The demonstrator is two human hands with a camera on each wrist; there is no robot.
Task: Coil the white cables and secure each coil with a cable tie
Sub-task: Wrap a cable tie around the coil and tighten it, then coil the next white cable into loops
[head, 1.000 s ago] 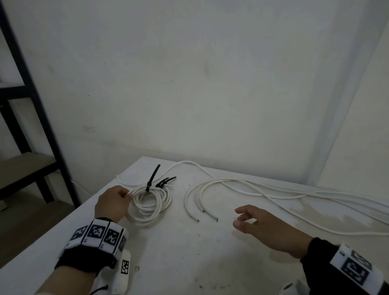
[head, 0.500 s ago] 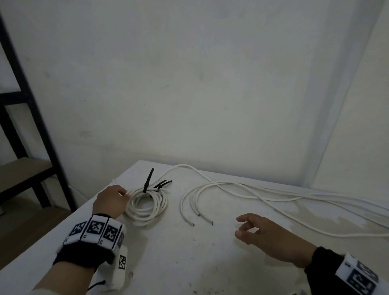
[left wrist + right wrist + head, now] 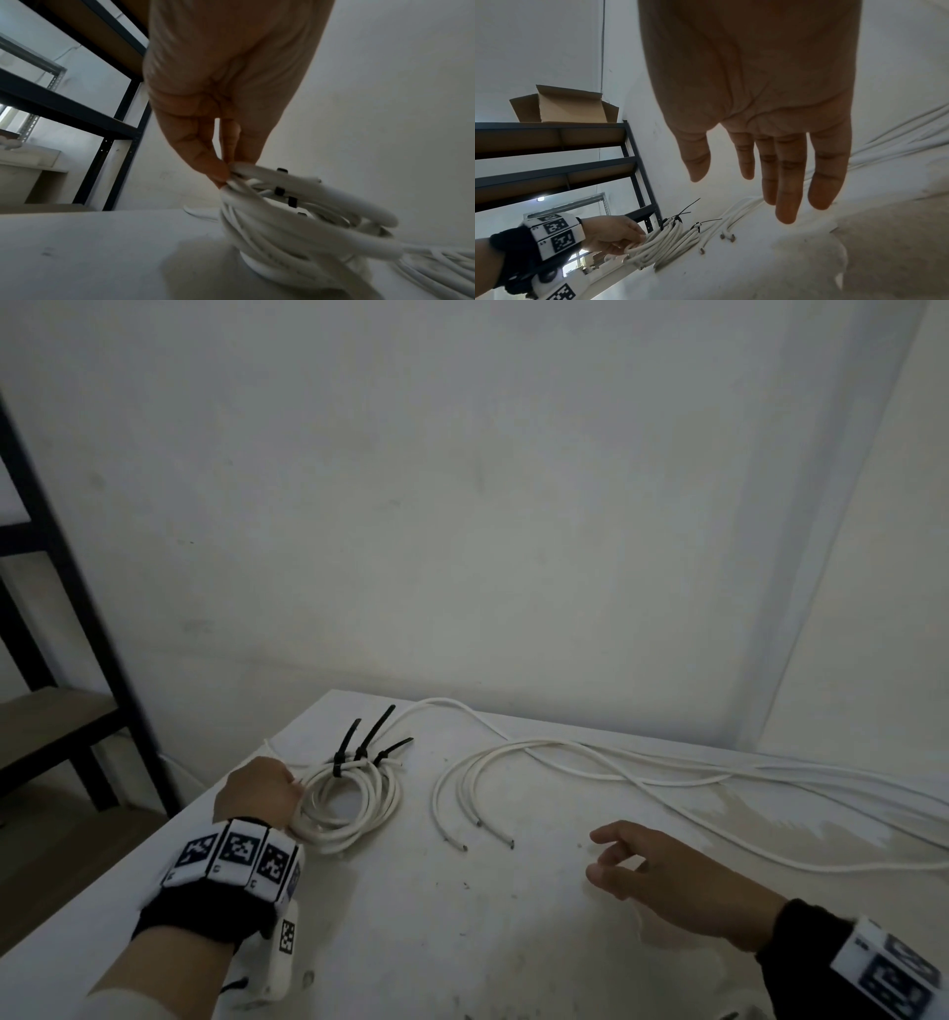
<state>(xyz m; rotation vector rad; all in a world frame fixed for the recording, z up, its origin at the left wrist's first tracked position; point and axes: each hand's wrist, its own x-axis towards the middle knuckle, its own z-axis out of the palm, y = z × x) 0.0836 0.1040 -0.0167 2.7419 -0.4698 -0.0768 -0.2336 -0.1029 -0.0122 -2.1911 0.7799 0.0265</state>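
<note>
My left hand (image 3: pixel 259 791) is pinching the left rim of the tied coil (image 3: pixel 349 806) lying on the tabletop (image 3: pixel 462 942); it is looking light but springy. The loose cables (image 3: pixel 590 757) are trailing rightward, best taken near their cut ends. My right hand (image 3: pixel 662 875) is hovering spread, holding nothing.

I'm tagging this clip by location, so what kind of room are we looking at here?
Probably a storeroom or workshop corner, not a home. A dark metal shelving rack carries an open cardboard box, the walls are bare, and loose white cables sprawl over a scuffed white table.
</note>
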